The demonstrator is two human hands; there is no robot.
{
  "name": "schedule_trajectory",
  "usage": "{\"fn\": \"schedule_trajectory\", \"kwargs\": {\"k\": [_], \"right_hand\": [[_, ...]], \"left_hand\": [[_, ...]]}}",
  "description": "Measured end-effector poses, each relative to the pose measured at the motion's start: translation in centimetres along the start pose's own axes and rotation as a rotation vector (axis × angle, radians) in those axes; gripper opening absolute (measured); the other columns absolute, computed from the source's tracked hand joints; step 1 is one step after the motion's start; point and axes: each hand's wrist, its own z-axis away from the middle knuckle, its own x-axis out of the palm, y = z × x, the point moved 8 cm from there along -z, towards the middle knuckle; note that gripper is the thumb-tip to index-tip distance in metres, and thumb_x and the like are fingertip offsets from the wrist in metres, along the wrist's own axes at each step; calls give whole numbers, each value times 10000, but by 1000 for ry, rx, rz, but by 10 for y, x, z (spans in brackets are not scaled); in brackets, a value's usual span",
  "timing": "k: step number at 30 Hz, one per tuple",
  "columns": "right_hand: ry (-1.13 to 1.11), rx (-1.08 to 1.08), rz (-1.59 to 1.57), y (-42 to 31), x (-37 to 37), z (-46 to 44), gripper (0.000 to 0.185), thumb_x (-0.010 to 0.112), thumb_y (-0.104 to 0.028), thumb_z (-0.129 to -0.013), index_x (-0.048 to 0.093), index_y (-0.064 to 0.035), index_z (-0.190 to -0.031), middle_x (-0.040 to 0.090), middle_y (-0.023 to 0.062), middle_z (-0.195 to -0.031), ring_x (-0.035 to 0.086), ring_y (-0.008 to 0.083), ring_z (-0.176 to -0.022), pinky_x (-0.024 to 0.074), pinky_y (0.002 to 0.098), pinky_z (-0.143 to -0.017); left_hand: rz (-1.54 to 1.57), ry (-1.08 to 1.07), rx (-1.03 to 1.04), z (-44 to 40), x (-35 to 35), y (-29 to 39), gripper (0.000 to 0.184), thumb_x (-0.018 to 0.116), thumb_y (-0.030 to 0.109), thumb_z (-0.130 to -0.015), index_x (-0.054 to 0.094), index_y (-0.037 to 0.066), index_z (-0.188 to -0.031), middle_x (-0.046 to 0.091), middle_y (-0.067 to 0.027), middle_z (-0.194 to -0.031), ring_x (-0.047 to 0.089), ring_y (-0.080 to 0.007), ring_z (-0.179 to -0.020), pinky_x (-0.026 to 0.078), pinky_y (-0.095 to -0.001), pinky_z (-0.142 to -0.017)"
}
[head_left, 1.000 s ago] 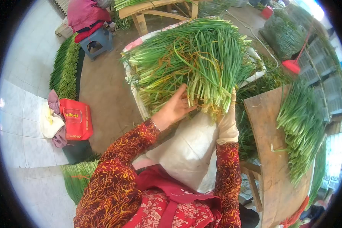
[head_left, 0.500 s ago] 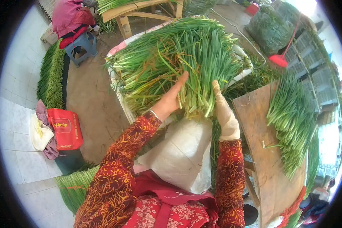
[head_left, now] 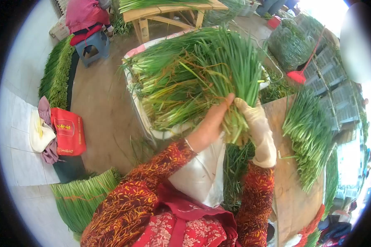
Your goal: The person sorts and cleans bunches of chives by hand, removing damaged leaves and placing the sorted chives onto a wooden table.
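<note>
Both of my hands are wrapped round one bundle of green chives [head_left: 240, 76], its pale cut ends pointing down towards me. My bare left hand [head_left: 212, 123] grips it from the left, and my right hand [head_left: 257, 131], in a pale glove, closes on its right side. Beneath and to the left, more loose chives [head_left: 169, 82] with some yellowed leaves lie in a white-lined container [head_left: 140, 111]. A whitish sheet [head_left: 200, 173] hangs between my forearms.
At right a wooden board [head_left: 294, 197] carries a chive pile [head_left: 309, 140]. A red bag [head_left: 68, 131] stands left, near tied chives [head_left: 86, 197]. Behind are a wooden table [head_left: 173, 9], a person on a blue stool [head_left: 92, 47] and a red dustpan [head_left: 297, 76].
My hands have closed round the chives and lifted the bundle off the pile, moving it to the right. Earlier they were spread on either side of it.
</note>
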Motion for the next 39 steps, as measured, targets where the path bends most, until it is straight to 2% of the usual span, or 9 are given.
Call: {"fn": "schedule_trajectory", "kwargs": {"k": [5, 8, 14, 15, 22, 26, 29, 35, 39], "right_hand": [[-61, -157, -144, -42, -13, 45, 438, 638, -119, -752, 435, -19, -1128, 568, 51, -953, 532, 123, -802, 445, 247, -722], [205, -189, 87, -50, -46, 74, 418, 656, -140, -737, 469, 1, -1083, 568, 45, -917, 522, 98, -764, 436, 218, -674], [358, -380, -141, -42, -58, 157, 610, 743, -288, -650, 449, -6, -1103, 563, 60, -958, 534, 121, -816, 444, 241, -700], [358, -367, -140, -34, -61, 170, 612, 748, -285, -643, 448, -7, -1098, 561, 66, -961, 537, 128, -822, 449, 252, -706], [468, -152, -295, 70, -74, 289, 762, 772, -305, -594, 380, -9, -1178, 530, 72, -1031, 516, 180, -923, 420, 309, -807], [389, -10, -623, 154, -69, 340, 678, 707, -320, -656, 394, 5, -1162, 539, 110, -1025, 535, 212, -920, 444, 333, -785], [201, 64, -948, 184, -62, 357, 501, 607, -259, -751, 432, 41, -1113, 579, 144, -981, 582, 241, -860, 470, 361, -784], [300, 26, -913, 203, -73, 363, 614, 682, -302, -692, 427, 13, -1154, 517, 108, -1103, 503, 225, -1001, 414, 340, -853], [591, -31, -805, 185, -104, 371, 897, 635, -499, -677, 200, -31, -1306, 344, 103, -1280, 360, 242, -1167, 331, 403, -948]], "left_hand": [[-80, -125, 227, 26, 49, -3, 379, 515, 364, -835, 475, 45, -1035, 526, -5, -917, 518, -94, -796, 446, -242, -703], [-296, -142, 446, 50, 79, 13, 383, 544, 246, -832, 437, 4, -1110, 507, -10, -971, 467, -85, -870, 396, -235, -769], [-644, -437, 391, 88, 117, -4, 308, 597, 141, -785, 486, -4, -1033, 534, -14, -902, 487, -90, -822, 411, -234, -734], [-622, -464, 261, 93, 117, -20, 270, 594, 167, -780, 518, -6, -972, 568, -62, -772, 524, -120, -679, 430, -246, -646], [-711, -751, -223, 147, 107, -95, 381, 639, 147, -747, 470, -4, -1053, 560, -49, -938, 528, -109, -811, 430, -240, -709], [-877, -716, -649, 152, 32, -171, 436, 613, 173, -768, 430, -4, -1121, 525, -48, -990, 491, -110, -901, 414, -244, -746], [-496, -518, -952, 160, -11, -213, 516, 588, 178, -784, 339, 16, -1206, 497, -76, -1085, 532, -134, -917, 464, -267, -774], [-664, -449, -974, 159, -21, -211, 604, 603, 143, -762, 269, 36, -1253, 457, -89, -1148, 512, -169, -985, 447, -292, -827], [-692, -522, -1019, 155, -26, -215, 715, 664, 195, -715, 244, 36, -1271, 429, -93, -1180, 464, -182, -1048, 405, -309, -877]]}}
